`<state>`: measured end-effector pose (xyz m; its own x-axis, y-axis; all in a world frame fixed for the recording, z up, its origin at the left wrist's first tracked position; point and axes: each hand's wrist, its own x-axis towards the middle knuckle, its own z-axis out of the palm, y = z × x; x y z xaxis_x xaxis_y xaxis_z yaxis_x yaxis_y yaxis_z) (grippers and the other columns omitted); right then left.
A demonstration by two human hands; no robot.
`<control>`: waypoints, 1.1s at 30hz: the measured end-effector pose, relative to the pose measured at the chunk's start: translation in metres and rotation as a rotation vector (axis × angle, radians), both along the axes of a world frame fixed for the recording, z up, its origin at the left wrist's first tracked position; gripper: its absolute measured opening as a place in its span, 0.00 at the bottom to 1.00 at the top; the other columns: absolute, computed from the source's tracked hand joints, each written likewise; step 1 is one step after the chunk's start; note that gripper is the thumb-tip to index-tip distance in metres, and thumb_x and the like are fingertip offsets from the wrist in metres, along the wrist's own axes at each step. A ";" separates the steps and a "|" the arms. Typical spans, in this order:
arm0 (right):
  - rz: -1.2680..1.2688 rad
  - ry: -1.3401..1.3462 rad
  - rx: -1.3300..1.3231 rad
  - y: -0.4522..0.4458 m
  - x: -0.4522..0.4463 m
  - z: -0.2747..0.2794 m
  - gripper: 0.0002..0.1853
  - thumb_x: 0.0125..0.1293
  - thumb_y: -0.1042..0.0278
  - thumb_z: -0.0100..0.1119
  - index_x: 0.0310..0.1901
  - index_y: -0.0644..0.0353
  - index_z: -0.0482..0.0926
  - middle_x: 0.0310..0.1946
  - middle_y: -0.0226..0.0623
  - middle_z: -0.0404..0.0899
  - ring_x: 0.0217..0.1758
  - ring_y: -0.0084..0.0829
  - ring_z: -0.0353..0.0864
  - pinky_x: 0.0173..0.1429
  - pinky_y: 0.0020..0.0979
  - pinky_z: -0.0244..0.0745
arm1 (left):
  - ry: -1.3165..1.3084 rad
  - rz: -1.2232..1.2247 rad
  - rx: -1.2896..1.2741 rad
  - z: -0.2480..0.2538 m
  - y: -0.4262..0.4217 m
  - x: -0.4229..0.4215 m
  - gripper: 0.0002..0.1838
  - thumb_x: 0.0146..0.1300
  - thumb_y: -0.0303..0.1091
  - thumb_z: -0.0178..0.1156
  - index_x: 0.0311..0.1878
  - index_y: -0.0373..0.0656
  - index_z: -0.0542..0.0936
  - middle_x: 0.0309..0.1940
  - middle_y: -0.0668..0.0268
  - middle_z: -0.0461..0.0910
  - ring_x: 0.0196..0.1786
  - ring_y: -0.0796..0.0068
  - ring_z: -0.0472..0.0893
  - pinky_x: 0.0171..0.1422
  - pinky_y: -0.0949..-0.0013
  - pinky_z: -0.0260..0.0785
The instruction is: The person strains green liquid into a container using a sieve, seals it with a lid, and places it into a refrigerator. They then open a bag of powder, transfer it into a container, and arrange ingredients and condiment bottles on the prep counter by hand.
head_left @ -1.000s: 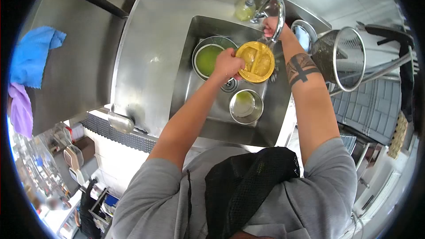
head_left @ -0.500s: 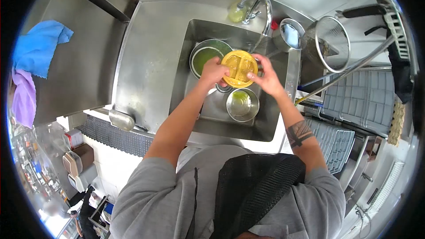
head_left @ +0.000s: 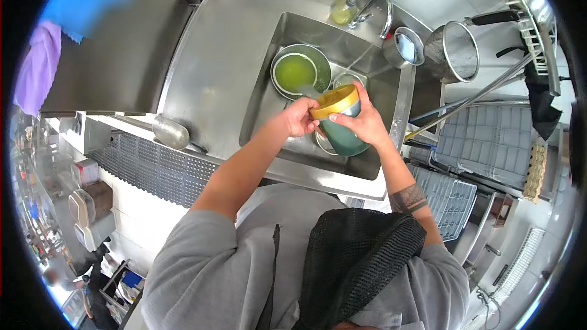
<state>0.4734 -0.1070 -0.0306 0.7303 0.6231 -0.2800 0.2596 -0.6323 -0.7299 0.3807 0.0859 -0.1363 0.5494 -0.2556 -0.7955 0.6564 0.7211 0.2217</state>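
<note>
Both my hands are on the container (head_left: 345,131), yellow at the top, green lower down, held between them over the near side of the sink (head_left: 260,116). Left hand (head_left: 299,117): fingers closed in on the yellow rim (head_left: 334,101), slightly blurred. Right hand (head_left: 365,123): gripping the other side, thumb across the front, fingers up by the rim. Container is tilted, rim leaning toward the left hand. Can't make out any writing or brand on it from my view.

In the sink: pot (head_left: 324,61) with a round vessel of green liquid (head_left: 295,73) in it, beyond the left hand; a metal cup (head_left: 324,144) mostly hidden under the container. Faucet (head_left: 388,15) on the far edge, soap bottle (head_left: 342,12) beside it, wording unreadable. Metal pitcher (head_left: 403,47) holding something light blue, right of the faucet, strainer (head_left: 460,52) just beside that. Scoop (head_left: 171,132) at the counter's near left edge. Blue cloth (head_left: 85,0) and purple cloth (head_left: 40,70) far left.
</note>
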 end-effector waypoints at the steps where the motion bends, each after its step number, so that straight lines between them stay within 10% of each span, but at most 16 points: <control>1: -0.006 0.046 -0.113 0.003 -0.003 0.009 0.65 0.49 0.33 0.79 0.82 0.56 0.52 0.69 0.60 0.74 0.73 0.54 0.74 0.76 0.44 0.69 | -0.010 0.002 -0.067 -0.004 -0.002 -0.006 0.15 0.73 0.44 0.52 0.40 0.43 0.78 0.25 0.69 0.75 0.21 0.77 0.74 0.18 0.79 0.67; 7: -0.059 0.112 -0.192 0.013 -0.031 0.038 0.64 0.51 0.31 0.77 0.81 0.53 0.51 0.67 0.62 0.75 0.72 0.56 0.75 0.74 0.43 0.69 | -0.107 -0.131 -0.099 0.007 0.003 -0.030 0.19 0.74 0.51 0.49 0.37 0.45 0.75 0.22 0.73 0.66 0.17 0.81 0.67 0.14 0.79 0.60; 11: -0.004 0.049 -0.094 0.012 -0.047 0.063 0.62 0.49 0.39 0.83 0.78 0.54 0.54 0.64 0.59 0.77 0.70 0.54 0.77 0.73 0.42 0.70 | -0.263 -0.270 -0.053 0.035 0.025 -0.039 0.23 0.71 0.51 0.50 0.46 0.37 0.77 0.27 0.59 0.78 0.22 0.70 0.81 0.17 0.73 0.72; 14: 0.065 -0.051 0.142 0.013 -0.061 0.084 0.52 0.38 0.58 0.92 0.63 0.55 0.64 0.56 0.45 0.76 0.60 0.39 0.79 0.67 0.38 0.74 | -0.423 -0.354 0.131 0.102 0.048 -0.047 0.28 0.70 0.51 0.51 0.55 0.31 0.76 0.31 0.46 0.84 0.25 0.63 0.87 0.21 0.68 0.79; 19: -0.050 -0.314 0.502 0.009 -0.060 0.083 0.46 0.36 0.61 0.92 0.52 0.55 0.64 0.49 0.34 0.69 0.56 0.30 0.73 0.63 0.33 0.72 | -0.661 -0.392 0.629 0.226 0.078 -0.057 0.30 0.71 0.54 0.58 0.56 0.31 0.74 0.30 0.45 0.85 0.25 0.62 0.87 0.22 0.65 0.80; 23: -0.045 -0.236 0.920 0.034 -0.047 0.125 0.47 0.36 0.61 0.93 0.52 0.54 0.64 0.52 0.31 0.66 0.57 0.29 0.72 0.64 0.32 0.72 | -0.857 -0.152 0.900 0.265 0.086 -0.067 0.31 0.75 0.60 0.57 0.51 0.33 0.75 0.34 0.50 0.87 0.30 0.63 0.89 0.32 0.65 0.82; 25: 0.056 -0.401 0.901 0.037 -0.025 0.138 0.45 0.39 0.64 0.92 0.53 0.52 0.63 0.53 0.31 0.66 0.57 0.28 0.72 0.62 0.33 0.73 | -0.813 0.371 1.143 0.229 0.080 -0.064 0.28 0.75 0.60 0.58 0.57 0.41 0.75 0.54 0.50 0.83 0.52 0.59 0.87 0.52 0.56 0.82; 26: 0.086 -0.393 0.919 0.042 -0.026 0.147 0.45 0.39 0.64 0.92 0.53 0.52 0.63 0.53 0.31 0.66 0.57 0.28 0.72 0.62 0.33 0.73 | -0.778 0.512 0.539 0.218 0.064 -0.069 0.30 0.74 0.62 0.57 0.66 0.48 0.73 0.70 0.53 0.72 0.67 0.52 0.77 0.64 0.39 0.75; 27: 0.094 -0.288 0.983 0.049 -0.033 0.159 0.44 0.40 0.66 0.91 0.53 0.52 0.63 0.53 0.32 0.66 0.57 0.29 0.72 0.61 0.33 0.73 | -0.773 0.546 0.562 0.217 0.050 -0.077 0.30 0.74 0.62 0.57 0.66 0.48 0.73 0.70 0.53 0.72 0.67 0.52 0.77 0.64 0.39 0.75; 29: 0.140 -0.081 1.012 0.056 -0.044 0.174 0.43 0.42 0.70 0.88 0.54 0.50 0.63 0.57 0.33 0.65 0.61 0.31 0.73 0.63 0.36 0.74 | -1.016 0.517 -0.489 0.214 0.025 -0.095 0.36 0.71 0.68 0.54 0.73 0.54 0.70 0.75 0.55 0.68 0.69 0.47 0.74 0.65 0.24 0.68; 33: 0.507 -0.096 0.878 0.063 -0.049 0.191 0.49 0.41 0.56 0.90 0.61 0.53 0.65 0.67 0.41 0.63 0.73 0.44 0.70 0.74 0.46 0.71 | -1.048 0.722 -0.435 0.181 0.003 -0.109 0.39 0.66 0.71 0.54 0.72 0.56 0.72 0.72 0.63 0.73 0.65 0.47 0.78 0.57 0.20 0.69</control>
